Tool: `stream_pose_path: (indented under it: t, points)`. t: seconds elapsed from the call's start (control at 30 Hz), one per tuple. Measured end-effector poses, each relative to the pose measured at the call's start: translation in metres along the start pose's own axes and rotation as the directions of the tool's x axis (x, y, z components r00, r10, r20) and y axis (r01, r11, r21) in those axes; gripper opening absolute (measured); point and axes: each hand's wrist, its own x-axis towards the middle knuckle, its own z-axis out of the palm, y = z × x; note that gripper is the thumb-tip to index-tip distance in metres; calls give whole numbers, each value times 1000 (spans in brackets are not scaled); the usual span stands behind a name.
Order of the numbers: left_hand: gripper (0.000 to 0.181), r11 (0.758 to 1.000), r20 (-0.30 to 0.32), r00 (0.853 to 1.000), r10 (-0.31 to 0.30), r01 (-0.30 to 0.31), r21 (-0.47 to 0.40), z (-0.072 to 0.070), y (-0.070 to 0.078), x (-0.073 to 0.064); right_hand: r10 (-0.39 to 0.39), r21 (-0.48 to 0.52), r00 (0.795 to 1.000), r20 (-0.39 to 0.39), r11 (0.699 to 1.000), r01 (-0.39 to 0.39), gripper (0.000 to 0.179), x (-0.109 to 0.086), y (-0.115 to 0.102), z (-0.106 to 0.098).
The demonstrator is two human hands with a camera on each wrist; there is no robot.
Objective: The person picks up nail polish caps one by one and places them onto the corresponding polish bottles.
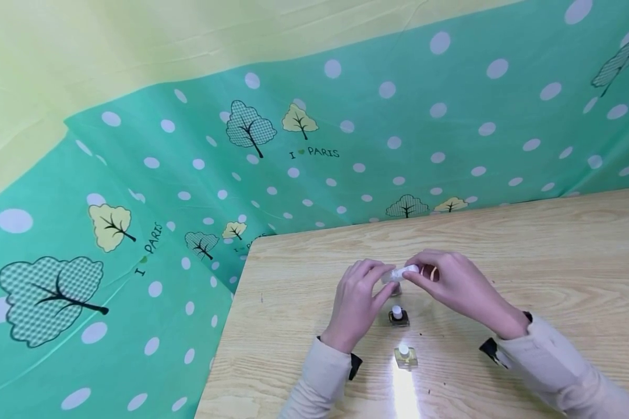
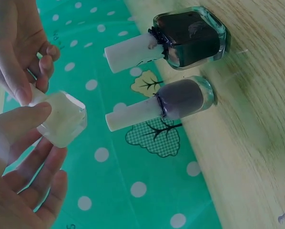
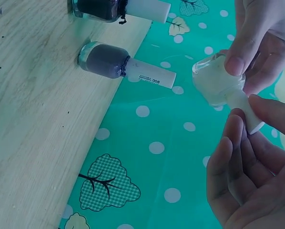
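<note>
Between both hands, above the table, is a bottle of whitish nail polish (image 2: pixel 66 121) with a white cap (image 3: pixel 245 112). My left hand (image 1: pixel 353 299) pinches the glass body between thumb and fingers. At the other end, my right hand (image 1: pixel 461 285) pinches the cap between thumb and fingertips. The cap still sits against the bottle's neck in the right wrist view. Just below the hands stands a greyish-purple nail polish bottle (image 3: pixel 104 61), its white cap on and partly hidden in the head view. Nearer to me stands a dark nail polish bottle (image 1: pixel 399 319), also capped.
A pale yellow nail polish bottle (image 1: pixel 406 357) with a white cap stands nearest on the wooden table (image 1: pixel 272 355), beside a bright reflection. Small dark specks dot the wood. A green dotted cloth (image 1: pixel 304 186) hangs behind and left of the table.
</note>
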Motion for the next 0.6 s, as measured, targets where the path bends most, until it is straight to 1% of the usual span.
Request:
stream_pose_path:
  t: [0.1,0.23,0.4,0.6]
  points:
    - [27,1000,2,1000,-2,2,15,1,-1,1,-7,10,1000,-8,1000,7,10,2,0,0]
    - [25,1000,-4,1000,-23,23,-2,2,-2,4,-14,20,1000,-16,1000,14,13,4,2,0]
    - [25,998,-10,999,-52,52,-39,3,-5,7,-31,20,999,-27,999,32,15,7,7,1]
    - [26,990,2,995,-95,94,-104,6,-9,9,-42,35,999,-25,998,43,11,9,13,2]
